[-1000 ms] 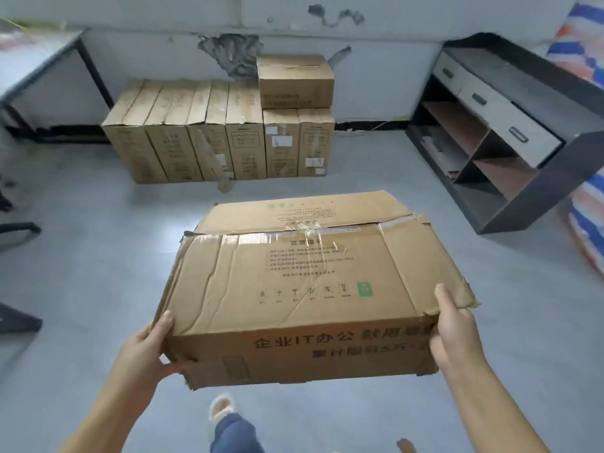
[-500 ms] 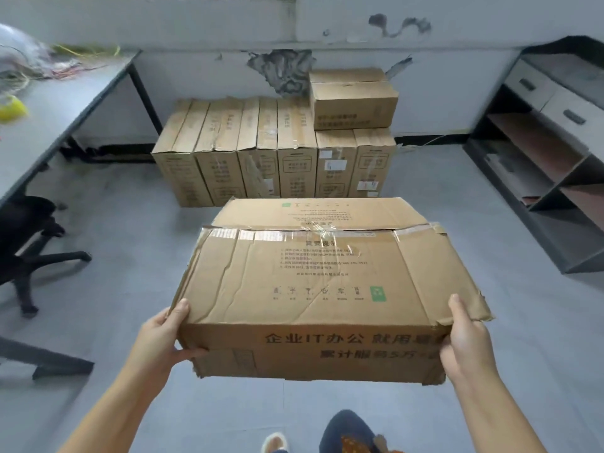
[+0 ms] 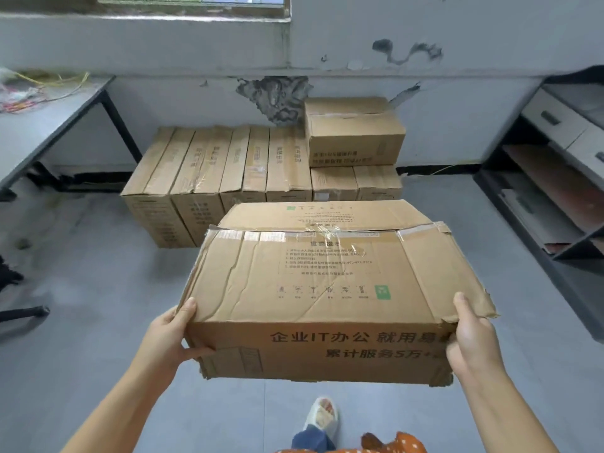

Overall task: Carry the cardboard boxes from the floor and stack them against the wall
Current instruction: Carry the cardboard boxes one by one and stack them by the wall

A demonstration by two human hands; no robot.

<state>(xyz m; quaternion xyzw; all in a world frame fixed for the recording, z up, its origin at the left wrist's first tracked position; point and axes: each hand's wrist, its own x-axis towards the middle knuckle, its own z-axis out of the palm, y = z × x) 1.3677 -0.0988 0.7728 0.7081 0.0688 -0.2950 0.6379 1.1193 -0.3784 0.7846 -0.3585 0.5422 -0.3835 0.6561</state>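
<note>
The carried box [image 3: 313, 289] is held off the floor, near the viewer, flat side up to keep it level. The left hand [image 3: 170, 335] and right hand [image 3: 474, 341] grip opposite near corners (thumbs on top). The stacked boxes [image 3: 261, 165] stand far, against the wall [image 3: 425, 27].

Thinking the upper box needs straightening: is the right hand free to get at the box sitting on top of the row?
Probably not: the right hand grips the carried box, as does the left hand, and the top box sits beyond it.
</note>
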